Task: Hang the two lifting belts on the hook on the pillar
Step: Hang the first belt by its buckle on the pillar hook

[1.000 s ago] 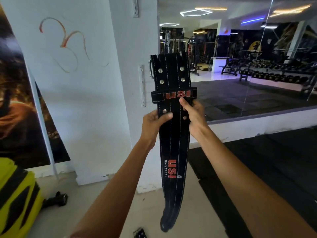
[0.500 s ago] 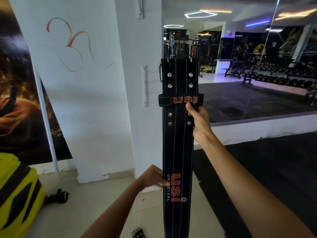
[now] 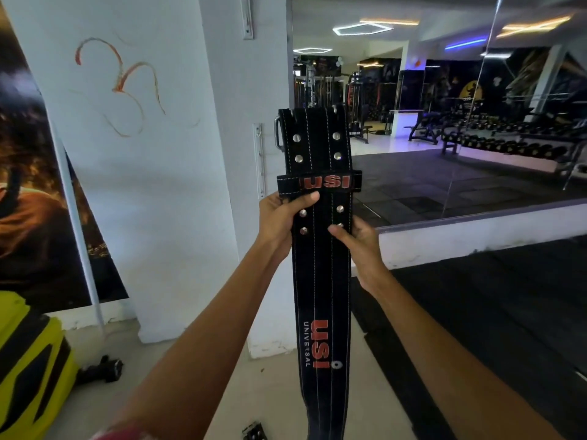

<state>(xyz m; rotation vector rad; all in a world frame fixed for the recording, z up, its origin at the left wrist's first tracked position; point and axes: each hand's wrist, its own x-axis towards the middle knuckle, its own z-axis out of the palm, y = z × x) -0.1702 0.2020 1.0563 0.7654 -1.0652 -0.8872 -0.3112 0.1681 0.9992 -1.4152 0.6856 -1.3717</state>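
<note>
Both hands, left hand (image 3: 279, 217) and right hand (image 3: 360, 246), clamp black USI lifting belt (image 3: 320, 249) upright, frame centre; heavy tail could swing, loosening grip before pillar (image 3: 241, 154).

Lifting belt (image 3: 322, 274): black, white stitching, silver rivets, red "USI" lettering on keeper loop and lower strap. Held upright, buckle end up, tail hanging toward floor, in front of white pillar (image 3: 247, 185).
</note>
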